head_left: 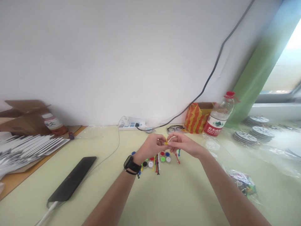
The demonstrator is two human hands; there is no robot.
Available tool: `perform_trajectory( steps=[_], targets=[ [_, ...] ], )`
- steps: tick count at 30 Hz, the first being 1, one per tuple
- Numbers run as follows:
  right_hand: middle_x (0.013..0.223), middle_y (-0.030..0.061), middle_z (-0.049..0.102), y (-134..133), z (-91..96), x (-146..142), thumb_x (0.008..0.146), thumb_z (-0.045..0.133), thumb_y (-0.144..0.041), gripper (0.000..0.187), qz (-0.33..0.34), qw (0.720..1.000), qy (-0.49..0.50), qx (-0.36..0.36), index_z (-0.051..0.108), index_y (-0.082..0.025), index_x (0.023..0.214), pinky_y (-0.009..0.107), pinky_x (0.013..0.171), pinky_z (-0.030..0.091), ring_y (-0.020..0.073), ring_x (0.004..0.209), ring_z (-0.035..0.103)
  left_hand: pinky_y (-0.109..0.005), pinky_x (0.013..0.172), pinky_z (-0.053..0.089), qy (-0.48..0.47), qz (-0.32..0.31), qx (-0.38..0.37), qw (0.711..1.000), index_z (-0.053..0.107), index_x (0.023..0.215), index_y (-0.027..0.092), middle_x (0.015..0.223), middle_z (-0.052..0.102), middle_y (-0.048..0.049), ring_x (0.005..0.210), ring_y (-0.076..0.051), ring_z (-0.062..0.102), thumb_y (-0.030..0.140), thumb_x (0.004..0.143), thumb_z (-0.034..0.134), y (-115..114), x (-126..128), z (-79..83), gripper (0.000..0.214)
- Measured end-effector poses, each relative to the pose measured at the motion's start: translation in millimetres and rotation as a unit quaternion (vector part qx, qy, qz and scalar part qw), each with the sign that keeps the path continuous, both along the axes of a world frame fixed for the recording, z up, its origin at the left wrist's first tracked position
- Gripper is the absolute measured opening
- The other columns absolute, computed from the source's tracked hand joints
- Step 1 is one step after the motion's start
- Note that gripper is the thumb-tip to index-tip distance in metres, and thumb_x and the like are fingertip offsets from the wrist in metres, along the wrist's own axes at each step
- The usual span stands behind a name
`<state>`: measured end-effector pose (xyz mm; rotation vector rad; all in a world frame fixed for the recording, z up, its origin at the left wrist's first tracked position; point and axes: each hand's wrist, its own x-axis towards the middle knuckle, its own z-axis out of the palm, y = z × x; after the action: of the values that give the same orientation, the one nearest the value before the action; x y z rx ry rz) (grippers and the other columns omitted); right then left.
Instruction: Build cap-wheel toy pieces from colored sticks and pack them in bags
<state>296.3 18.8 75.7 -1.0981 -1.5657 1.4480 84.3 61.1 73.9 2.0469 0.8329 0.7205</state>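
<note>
My left hand, with a black watch on its wrist, and my right hand meet above the table. Both pinch a small yellow plastic piece between their fingertips; its exact kind is too small to make out. Below them lie several coloured discs, among them a green disc, a white disc and a black disc. Thin coloured sticks in yellow, red, black and white lie side by side between the discs. A few red and green pieces rest under my right hand.
A phone on a cable lies left, near stacked white cards and a cardboard box. Behind are a power strip and glasses. To the right stand a water bottle, stacked discs and a plastic bag of parts.
</note>
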Motion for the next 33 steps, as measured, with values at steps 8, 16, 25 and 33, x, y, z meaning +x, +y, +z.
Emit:
perform_trajectory(
  steps=[8,16,25,33],
  targets=[
    [0.077,0.0005,0.07,1,-2.2,-9,0.081,0.065,-0.026,0.019,-0.012,1.0,-0.024,-0.001,0.06,-0.021,0.098,0.032,0.074,0.052,0.0164,0.071,0.066,-0.022,0.056,0.054,0.011,-0.02,0.007,1.0,0.074,0.098,0.017,0.107,0.072,-0.0099,0.076,-0.018,0.074,0.045,0.082,0.073,-6,1,6.1,0.032],
    [0.068,-0.0045,0.048,-2,0.7,-11,0.083,0.049,-0.024,0.02,-0.122,0.981,-0.136,0.071,0.064,-0.023,0.097,0.025,0.057,0.036,0.0135,0.06,0.045,-0.027,0.067,0.058,0.009,-0.032,0.039,0.999,0.066,0.089,0.018,0.076,0.073,-0.0023,0.069,-0.017,0.073,0.035,0.087,0.068,-10,-5,7.9,0.017],
    [0.074,-0.0023,0.059,-12,-49.4,12,0.09,0.055,-0.043,0.026,-0.25,0.925,-0.285,0.032,0.055,-0.023,0.106,0.029,0.065,0.042,0.0181,0.067,0.055,-0.029,0.078,0.053,0.073,-0.04,0.103,0.991,0.069,0.098,0.022,0.092,0.074,-0.0022,0.084,-0.017,0.068,0.028,0.084,0.071,-46,-13,-18.5,0.015],
    [0.091,0.0039,0.069,-19,-72.1,16,0.093,0.052,-0.036,0.038,-0.201,0.885,-0.398,0.135,0.057,-0.024,0.129,0.031,0.074,0.044,0.0225,0.089,0.065,-0.036,0.091,0.047,0.152,-0.094,0.14,0.974,0.076,0.087,0.025,0.106,0.072,-0.0028,0.112,-0.025,0.056,0.025,0.077,0.081,-47,-17,-42.3,0.011]
  ],
)
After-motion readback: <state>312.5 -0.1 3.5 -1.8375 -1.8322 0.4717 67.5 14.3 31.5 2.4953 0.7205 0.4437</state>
